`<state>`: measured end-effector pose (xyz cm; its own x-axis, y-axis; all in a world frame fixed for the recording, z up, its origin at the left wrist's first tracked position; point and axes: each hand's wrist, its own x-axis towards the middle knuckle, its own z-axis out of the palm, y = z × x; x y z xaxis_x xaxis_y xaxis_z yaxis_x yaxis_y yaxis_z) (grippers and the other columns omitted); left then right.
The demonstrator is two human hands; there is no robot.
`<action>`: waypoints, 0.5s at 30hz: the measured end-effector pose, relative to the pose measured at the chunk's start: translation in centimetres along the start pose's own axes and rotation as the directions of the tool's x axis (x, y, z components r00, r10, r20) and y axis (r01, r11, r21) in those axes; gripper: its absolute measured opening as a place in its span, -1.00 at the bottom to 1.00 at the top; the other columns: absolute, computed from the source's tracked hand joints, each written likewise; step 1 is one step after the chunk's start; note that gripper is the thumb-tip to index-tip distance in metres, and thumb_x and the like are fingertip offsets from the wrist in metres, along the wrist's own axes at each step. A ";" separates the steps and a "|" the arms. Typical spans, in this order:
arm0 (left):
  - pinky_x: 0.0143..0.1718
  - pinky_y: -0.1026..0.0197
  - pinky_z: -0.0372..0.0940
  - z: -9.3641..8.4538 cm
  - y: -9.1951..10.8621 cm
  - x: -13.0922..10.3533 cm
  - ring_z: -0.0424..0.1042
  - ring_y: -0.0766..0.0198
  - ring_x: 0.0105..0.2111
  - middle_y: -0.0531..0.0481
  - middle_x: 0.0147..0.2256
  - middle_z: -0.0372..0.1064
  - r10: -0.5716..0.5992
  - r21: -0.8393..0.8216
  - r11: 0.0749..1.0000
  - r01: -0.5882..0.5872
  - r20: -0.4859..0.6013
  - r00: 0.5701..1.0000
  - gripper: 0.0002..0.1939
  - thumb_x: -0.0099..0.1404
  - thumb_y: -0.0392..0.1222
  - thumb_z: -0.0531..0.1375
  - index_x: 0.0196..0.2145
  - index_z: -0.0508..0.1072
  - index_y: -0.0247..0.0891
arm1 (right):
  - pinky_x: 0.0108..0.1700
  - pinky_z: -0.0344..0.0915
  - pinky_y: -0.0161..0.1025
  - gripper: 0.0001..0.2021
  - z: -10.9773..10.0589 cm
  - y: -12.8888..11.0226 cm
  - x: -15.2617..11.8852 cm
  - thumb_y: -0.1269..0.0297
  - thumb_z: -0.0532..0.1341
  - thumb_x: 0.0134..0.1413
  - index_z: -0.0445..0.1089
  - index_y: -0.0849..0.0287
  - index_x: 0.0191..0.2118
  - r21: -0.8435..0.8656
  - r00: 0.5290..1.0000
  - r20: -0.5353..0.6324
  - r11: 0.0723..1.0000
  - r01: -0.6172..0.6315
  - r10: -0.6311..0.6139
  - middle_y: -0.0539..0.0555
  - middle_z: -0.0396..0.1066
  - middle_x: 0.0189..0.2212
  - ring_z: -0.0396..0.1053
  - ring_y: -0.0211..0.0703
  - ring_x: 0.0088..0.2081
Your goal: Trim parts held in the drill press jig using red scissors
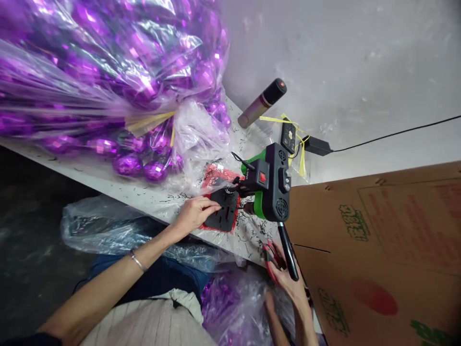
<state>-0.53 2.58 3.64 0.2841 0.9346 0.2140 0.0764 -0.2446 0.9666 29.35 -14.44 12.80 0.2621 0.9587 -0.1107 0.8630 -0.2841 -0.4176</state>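
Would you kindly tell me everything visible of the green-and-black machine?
The machine has a black housing that looks plastic, green sides, round vents, a red switch and a black-gripped lever. It stands over the white table beside the cardboard box; whether the right hand touches its lever is unclear.
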 end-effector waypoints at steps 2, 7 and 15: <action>-0.28 0.23 0.35 -0.1 -0.2 -0.7 0.50 0.26 -0.37 0.01 -0.38 0.56 0.084 0.071 0.994 -0.084 0.004 0.996 -0.84 0.33 -0.19 0.20 -0.34 0.59 -0.21 | -0.10 0.42 -0.13 -0.49 0.8 -1.6 -0.9 0.13 0.24 0.02 0.36 0.08 0.13 0.007 1.000 -0.005 1.000 0.016 -0.016 0.11 0.48 -0.13 0.47 -0.03 -0.15; -0.20 0.11 0.35 0.6 -0.6 -1.9 0.47 0.19 -0.24 -0.09 -0.24 0.54 0.345 0.291 0.894 -0.341 0.039 0.938 -0.79 0.40 -0.23 0.11 -0.12 0.52 -0.28 | -0.08 0.44 -0.07 -0.38 1.8 -5.6 -0.2 0.22 0.23 0.08 0.18 0.10 0.28 -0.020 0.995 -0.048 0.996 0.086 -0.087 0.19 0.42 -0.04 0.45 0.02 -0.09; -0.20 0.16 0.40 1.0 -0.5 -3.0 0.43 0.20 -0.21 -0.10 -0.23 0.51 0.500 0.498 0.715 -0.490 0.126 0.857 -0.84 0.38 -0.26 0.14 -0.18 0.50 -0.35 | 0.04 0.38 0.00 -0.30 2.3 -8.2 2.1 0.21 0.26 0.07 0.07 -0.05 0.34 -0.179 0.958 -0.015 0.943 0.280 -0.287 0.14 0.37 -0.01 0.38 0.05 0.03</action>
<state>-0.47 -0.31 2.38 0.4017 0.6464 0.6487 0.3915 -0.7616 0.5164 21.87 -10.07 13.92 0.0100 0.9996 0.0277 0.9646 -0.0023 -0.2637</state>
